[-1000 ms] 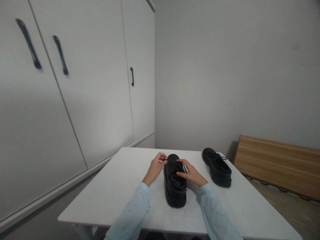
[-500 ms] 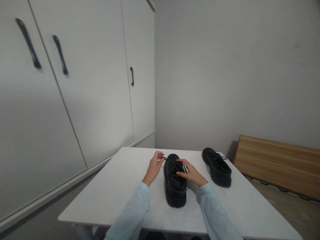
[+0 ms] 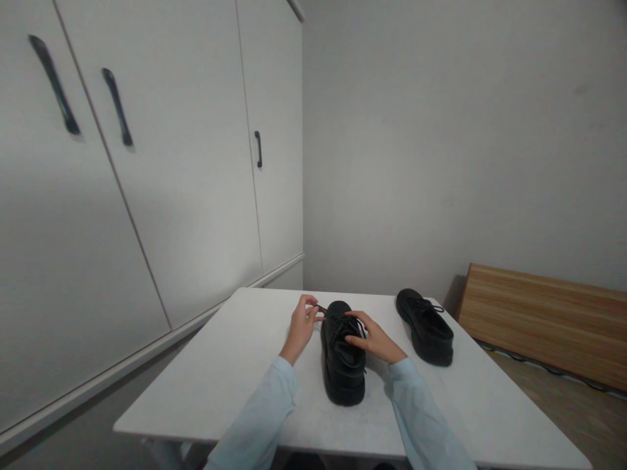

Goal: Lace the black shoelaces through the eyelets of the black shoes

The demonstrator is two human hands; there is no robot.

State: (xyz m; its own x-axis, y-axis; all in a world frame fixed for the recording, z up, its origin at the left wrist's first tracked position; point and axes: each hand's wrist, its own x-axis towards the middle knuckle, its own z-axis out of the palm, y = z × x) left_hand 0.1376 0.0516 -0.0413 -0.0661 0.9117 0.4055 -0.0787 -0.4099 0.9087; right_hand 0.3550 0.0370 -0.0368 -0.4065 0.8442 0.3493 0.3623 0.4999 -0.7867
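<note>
A black lace-up shoe [image 3: 344, 378] rests sole down on the white table [image 3: 220, 372], its toe pointing away from me. Left of the toe, my left hand [image 3: 302, 324] is closed in a pinch on a dark shoelace [image 3: 321, 309], which runs taut to the shoe. My right hand [image 3: 375, 339] lies over the shoe's right side, thumb and fingers curled at the lacing and tongue. Whether a lace is between those fingers is too small to tell. A second black shoe [image 3: 427, 329], laced with a bow, stands at the right.
White cabinets [image 3: 196, 163] with dark handles flank the table on the left. A grey wall [image 3: 441, 150] rises behind it. A wood-grain panel [image 3: 539, 320] is at the right, past the table's edge, with a dark cable along its bottom.
My left hand has shifted slightly left, drawing the pinched shoelace a little farther out from the shoe. My right hand and both shoes stay in place.
</note>
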